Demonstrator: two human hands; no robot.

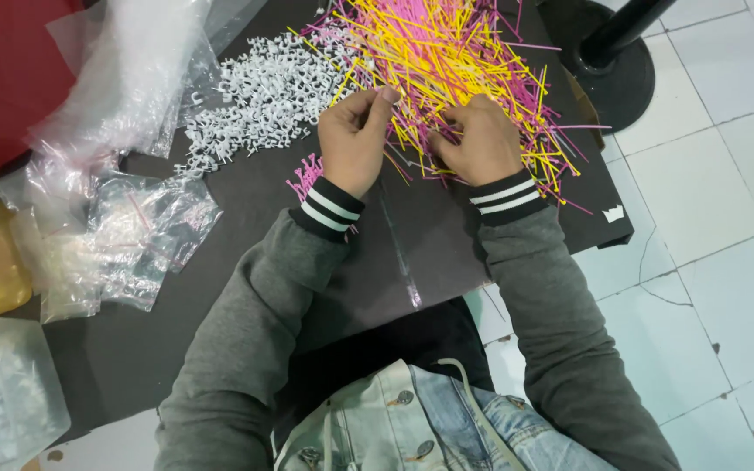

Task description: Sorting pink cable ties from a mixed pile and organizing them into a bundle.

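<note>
thin plastic sticks, pinched near the edge of the heap

both hands work at the near edge of a loose heap of pink and yellow plastic sticks [447, 61] spread over a dark surface [394, 253]. the left hand [355, 139] has its thumb and forefinger pressed together on a few sticks at the heap's lower left edge; a small bunch of pink sticks [305, 174] pokes out beside its wrist, and whether the palm holds that bunch cannot be told. the right hand [480, 139] lies curled on the heap, fingers bent down into the sticks; whether they pinch any single stick cannot be told from this view.

the sticks look very light, thin and springy. they cross each other at every angle, so one lifted by its tip would likely drag neighbours along. being smooth and narrow, they would probably slip from a loose pinch; a hold close to one end with the fingertips, or a gathered bunch held around its middle, seems surest. they may kink if bent hard.

just left of the heap lies a pile of small white plastic clips [259, 100]. further left are clear plastic bags [133, 235], some filled.
</note>
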